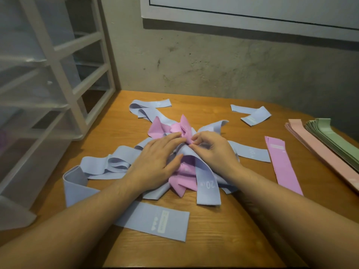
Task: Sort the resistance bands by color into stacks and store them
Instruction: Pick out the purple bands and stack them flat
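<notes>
A tangled heap of light blue bands (pixel 108 164) and purple bands (pixel 184 181) lies in the middle of the wooden table (pixel 233 230). My left hand (pixel 155 162) rests flat on the heap with straight fingers. My right hand (pixel 211 146) pinches a purple band (pixel 184 127) at the top of the heap. One purple band (pixel 283 164) lies flat to the right. At the far right sit a pink stack (pixel 318 150) and a green stack (pixel 334 138), side by side. A loose blue band (pixel 252 114) lies at the back right.
A white drawer unit (pixel 48 84) with clear drawers stands at the left, touching the table's left side. A grey wall (pixel 213 65) closes the back of the table. Another blue band (pixel 155 224) lies flat near the front edge.
</notes>
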